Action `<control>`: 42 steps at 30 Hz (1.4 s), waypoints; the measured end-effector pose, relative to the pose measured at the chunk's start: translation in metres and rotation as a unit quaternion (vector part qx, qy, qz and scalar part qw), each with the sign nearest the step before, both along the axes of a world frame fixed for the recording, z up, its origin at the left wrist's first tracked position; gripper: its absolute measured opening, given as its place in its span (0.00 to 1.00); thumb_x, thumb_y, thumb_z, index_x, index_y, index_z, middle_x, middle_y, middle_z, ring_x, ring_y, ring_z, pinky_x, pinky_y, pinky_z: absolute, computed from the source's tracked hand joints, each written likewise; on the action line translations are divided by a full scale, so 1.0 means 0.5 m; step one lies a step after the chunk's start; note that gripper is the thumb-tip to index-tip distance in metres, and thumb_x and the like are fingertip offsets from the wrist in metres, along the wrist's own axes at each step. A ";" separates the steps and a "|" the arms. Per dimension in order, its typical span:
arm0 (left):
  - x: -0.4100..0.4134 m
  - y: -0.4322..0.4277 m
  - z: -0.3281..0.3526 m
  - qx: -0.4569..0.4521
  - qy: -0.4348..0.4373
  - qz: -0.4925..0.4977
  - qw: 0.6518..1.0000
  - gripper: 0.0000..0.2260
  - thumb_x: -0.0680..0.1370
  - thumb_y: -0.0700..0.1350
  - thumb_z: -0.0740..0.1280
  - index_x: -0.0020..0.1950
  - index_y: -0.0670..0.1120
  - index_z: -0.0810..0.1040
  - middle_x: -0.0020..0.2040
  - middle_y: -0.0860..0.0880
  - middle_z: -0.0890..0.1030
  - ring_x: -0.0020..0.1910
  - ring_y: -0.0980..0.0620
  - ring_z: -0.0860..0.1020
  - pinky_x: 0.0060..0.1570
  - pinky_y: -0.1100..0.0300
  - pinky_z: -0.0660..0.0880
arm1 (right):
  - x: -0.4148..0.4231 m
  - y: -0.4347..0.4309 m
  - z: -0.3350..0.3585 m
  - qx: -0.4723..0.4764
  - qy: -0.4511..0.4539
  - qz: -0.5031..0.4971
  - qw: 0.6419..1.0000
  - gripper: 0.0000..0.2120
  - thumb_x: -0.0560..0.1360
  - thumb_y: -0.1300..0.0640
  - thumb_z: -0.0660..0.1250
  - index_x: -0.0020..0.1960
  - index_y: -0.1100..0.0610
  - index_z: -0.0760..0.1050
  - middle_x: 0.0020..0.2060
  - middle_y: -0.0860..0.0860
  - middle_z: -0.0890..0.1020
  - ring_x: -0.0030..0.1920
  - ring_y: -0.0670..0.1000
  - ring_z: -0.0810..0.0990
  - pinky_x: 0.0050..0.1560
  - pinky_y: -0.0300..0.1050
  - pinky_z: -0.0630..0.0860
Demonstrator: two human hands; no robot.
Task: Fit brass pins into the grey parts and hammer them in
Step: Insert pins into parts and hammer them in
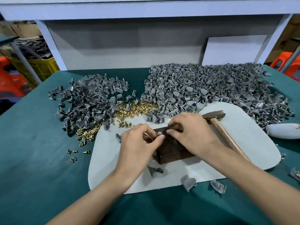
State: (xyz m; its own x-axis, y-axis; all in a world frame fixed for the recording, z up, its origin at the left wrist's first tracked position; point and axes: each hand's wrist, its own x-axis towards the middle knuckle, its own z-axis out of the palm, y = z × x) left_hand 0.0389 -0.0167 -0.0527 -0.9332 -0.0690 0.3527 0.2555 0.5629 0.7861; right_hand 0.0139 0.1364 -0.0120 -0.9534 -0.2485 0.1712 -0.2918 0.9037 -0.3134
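Near the front edge of the table (40, 159), a grey part (159, 134) is being pinched by the left hand (138, 143) atop the dark block (172, 151), seemingly for firm support. The right hand (190, 132) is being curled beside it, and what it holds cannot be told. Brass pins (129, 109) and hammer (224, 134) are being kept within reach.

Left hand (139, 141) — pinching grey part (160, 136), right hand (190, 133) alongside
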 end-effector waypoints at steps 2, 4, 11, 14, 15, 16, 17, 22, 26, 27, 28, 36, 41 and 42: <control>-0.002 -0.001 0.009 -0.023 -0.008 -0.022 0.999 0.07 0.69 0.45 0.76 0.40 0.52 0.78 0.34 0.59 0.79 0.35 0.64 0.76 0.36 0.73 0.69 | 0.000 -0.001 -0.009 -0.018 0.013 0.010 1.000 0.07 0.76 0.52 0.66 0.51 0.52 0.79 0.49 0.49 0.79 0.54 0.51 0.76 0.55 0.47 0.72; -0.004 -0.001 0.018 -0.061 -0.006 -0.052 0.997 0.07 0.71 0.47 0.75 0.45 0.56 0.79 0.35 0.60 0.78 0.37 0.65 0.74 0.38 0.74 0.66 | 0.004 -0.003 -0.016 -0.008 0.019 0.032 0.999 0.05 0.77 0.55 0.65 0.51 0.54 0.76 0.49 0.50 0.76 0.53 0.53 0.75 0.54 0.50 0.72; -0.007 0.032 0.032 -0.078 -0.002 -0.031 0.996 0.09 0.70 0.55 0.74 0.41 0.51 0.83 0.30 0.56 0.80 0.32 0.53 0.77 0.43 0.51 0.74 | 0.034 0.015 0.009 -0.230 0.040 0.011 0.972 0.07 0.73 0.62 0.70 0.41 0.52 0.77 0.35 0.43 0.80 0.39 0.42 0.77 0.43 0.34 0.73; -0.001 0.040 0.031 -0.130 0.023 -0.018 0.991 0.13 0.71 0.58 0.70 0.49 0.53 0.83 0.34 0.56 0.78 0.38 0.52 0.78 0.52 0.50 0.69 | 0.053 0.021 0.018 -0.337 0.011 -0.013 0.941 0.11 0.69 0.63 0.73 0.38 0.47 0.80 0.34 0.44 0.83 0.37 0.42 0.81 0.43 0.33 0.75; 0.002 0.037 0.030 -0.143 0.031 -0.010 0.989 0.16 0.71 0.60 0.68 0.53 0.53 0.82 0.35 0.58 0.75 0.40 0.52 0.76 0.52 0.53 0.66 | 0.059 0.024 0.019 -0.367 -0.003 -0.018 0.930 0.12 0.70 0.64 0.73 0.38 0.47 0.81 0.34 0.45 0.84 0.36 0.43 0.81 0.42 0.35 0.76; 0.006 0.031 0.030 -0.143 0.048 -0.005 0.989 0.19 0.71 0.61 0.65 0.56 0.53 0.81 0.37 0.58 0.72 0.42 0.52 0.75 0.50 0.55 0.64 | 0.066 0.028 0.018 -0.397 -0.019 -0.017 0.917 0.13 0.70 0.66 0.73 0.38 0.48 0.81 0.33 0.47 0.84 0.34 0.44 0.81 0.40 0.35 0.76; 0.012 0.024 0.031 -0.136 0.081 -0.003 0.987 0.20 0.72 0.61 0.64 0.58 0.51 0.81 0.39 0.57 0.71 0.43 0.52 0.74 0.48 0.56 0.63 | 0.073 0.030 0.018 -0.428 -0.036 -0.010 0.903 0.14 0.70 0.67 0.72 0.37 0.48 0.82 0.32 0.48 0.84 0.33 0.44 0.80 0.39 0.35 0.76; 0.050 0.019 0.044 -0.093 0.163 -0.052 0.981 0.12 0.75 0.55 0.66 0.54 0.52 0.81 0.43 0.61 0.78 0.45 0.59 0.74 0.50 0.55 0.67 | 0.101 0.019 0.016 -0.523 -0.084 0.036 0.847 0.15 0.70 0.73 0.69 0.36 0.54 0.83 0.33 0.52 0.84 0.31 0.47 0.81 0.36 0.37 0.79; 0.065 0.026 0.054 0.033 0.090 -0.064 0.993 0.07 0.70 0.55 0.71 0.47 0.57 0.83 0.38 0.65 0.81 0.44 0.65 0.77 0.52 0.54 0.72 | 0.113 0.010 0.011 -0.573 -0.082 0.026 0.815 0.12 0.69 0.73 0.69 0.37 0.57 0.82 0.32 0.55 0.84 0.30 0.48 0.81 0.34 0.34 0.78; 0.067 0.027 0.055 0.067 0.067 -0.069 0.993 0.07 0.69 0.55 0.70 0.45 0.57 0.83 0.38 0.63 0.82 0.43 0.63 0.79 0.51 0.56 0.74 | 0.115 0.008 0.009 -0.578 -0.082 0.021 0.812 0.11 0.69 0.72 0.69 0.38 0.58 0.82 0.32 0.55 0.84 0.30 0.48 0.81 0.34 0.34 0.78; 0.067 0.027 0.054 0.098 0.048 -0.077 0.991 0.06 0.69 0.54 0.70 0.43 0.57 0.83 0.38 0.62 0.83 0.42 0.63 0.80 0.49 0.61 0.75 | 0.116 0.007 0.007 -0.582 -0.080 0.016 0.809 0.10 0.69 0.72 0.69 0.38 0.59 0.82 0.32 0.55 0.84 0.31 0.48 0.81 0.34 0.34 0.78; 0.055 0.028 0.048 0.199 0.002 -0.113 0.973 0.06 0.72 0.42 0.73 0.40 0.54 0.84 0.38 0.56 0.84 0.41 0.60 0.81 0.46 0.69 0.75 | 0.100 0.008 0.005 -0.576 -0.084 0.001 0.813 0.07 0.70 0.69 0.71 0.37 0.58 0.80 0.28 0.52 0.81 0.29 0.46 0.78 0.33 0.36 0.77; 0.036 0.006 0.026 0.099 0.024 -0.050 0.994 0.11 0.72 0.52 0.72 0.54 0.59 0.80 0.50 0.59 0.79 0.51 0.60 0.75 0.53 0.69 0.67 | 0.062 0.029 0.016 -0.452 -0.056 -0.013 0.890 0.08 0.71 0.65 0.71 0.36 0.55 0.79 0.26 0.48 0.79 0.29 0.45 0.75 0.33 0.38 0.73; 0.032 0.004 0.018 0.074 0.010 -0.045 0.996 0.13 0.72 0.51 0.72 0.56 0.60 0.78 0.53 0.61 0.78 0.53 0.59 0.73 0.57 0.64 0.67 | 0.054 0.032 0.018 -0.398 -0.054 -0.010 0.916 0.08 0.71 0.65 0.71 0.36 0.54 0.78 0.27 0.47 0.79 0.30 0.45 0.76 0.35 0.39 0.72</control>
